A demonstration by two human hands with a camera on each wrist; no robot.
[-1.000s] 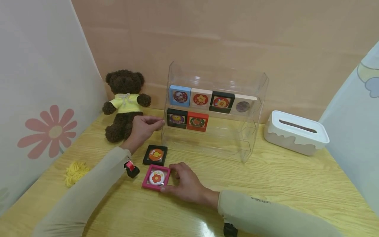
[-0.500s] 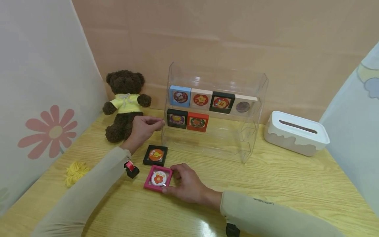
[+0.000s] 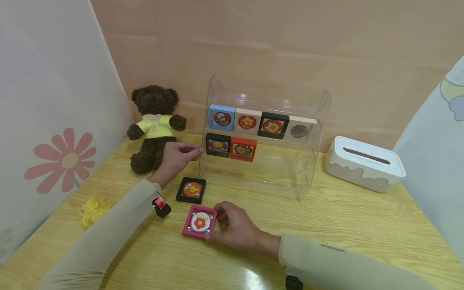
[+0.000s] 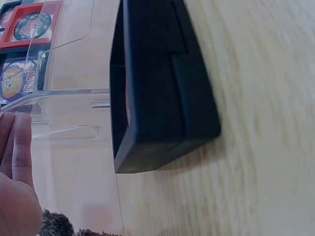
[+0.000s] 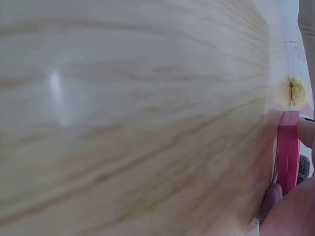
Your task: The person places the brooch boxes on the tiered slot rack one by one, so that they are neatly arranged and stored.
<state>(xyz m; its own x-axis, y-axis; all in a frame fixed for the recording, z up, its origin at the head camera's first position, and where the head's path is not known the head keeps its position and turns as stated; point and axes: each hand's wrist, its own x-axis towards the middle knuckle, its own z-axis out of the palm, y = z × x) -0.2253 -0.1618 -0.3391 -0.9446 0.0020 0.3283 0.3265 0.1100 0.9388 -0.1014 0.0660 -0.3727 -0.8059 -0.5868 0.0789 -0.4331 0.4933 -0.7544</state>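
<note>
My right hand [image 3: 237,227] grips the right side of a pink square display frame [image 3: 186,229], thumb at its near corner and fingers at the far one. A round badge with a red flower [image 3: 200,222] shows inside. In the right wrist view the pink frame [image 5: 288,152] is edge-on, close over the table. My left hand [image 3: 175,159] pinches the left edge of a clear acrylic display stand [image 3: 279,185]. Below that hand, a black frame [image 3: 191,199] with an orange badge lies on the table; it looms large in the left wrist view.
Blue, white and black frames line the stand's middle tier; a black and a red frame [image 3: 243,150] sit one tier lower. A brown teddy bear [image 3: 156,125] sits left of the stand, yellow yarn [image 3: 95,211] nearer me. A tissue box [image 3: 364,163] stands at right.
My right hand has drawn the pink frame to the right and slightly toward me, away from the black frame. My left hand has stayed at the stand.
</note>
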